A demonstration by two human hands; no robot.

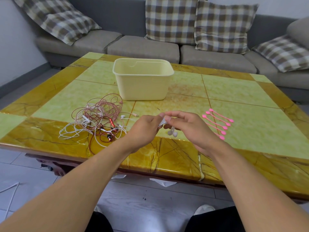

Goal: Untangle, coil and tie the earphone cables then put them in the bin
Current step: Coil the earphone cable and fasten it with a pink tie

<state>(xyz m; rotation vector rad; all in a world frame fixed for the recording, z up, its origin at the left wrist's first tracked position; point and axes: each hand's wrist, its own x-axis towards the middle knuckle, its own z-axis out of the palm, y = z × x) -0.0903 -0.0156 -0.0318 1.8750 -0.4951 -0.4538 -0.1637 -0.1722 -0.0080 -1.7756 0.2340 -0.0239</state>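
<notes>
My left hand (147,127) and right hand (185,124) pinch the small white coiled earphone cable (163,122). Loosening either grip before reaching a pink silicone tie (217,122) could let it spring apart

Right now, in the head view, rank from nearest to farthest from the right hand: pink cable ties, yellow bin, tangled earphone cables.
1. Pink cable ties, just right of the right hand.
2. Tangled earphone cables, left, beyond the left hand.
3. Yellow bin, farther back, centre table; close to the cables' rank.

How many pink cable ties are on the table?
6, in a slanted row on the table right of the right hand: ties. The wrist partly hides the nearest; more may be hidden.
</notes>
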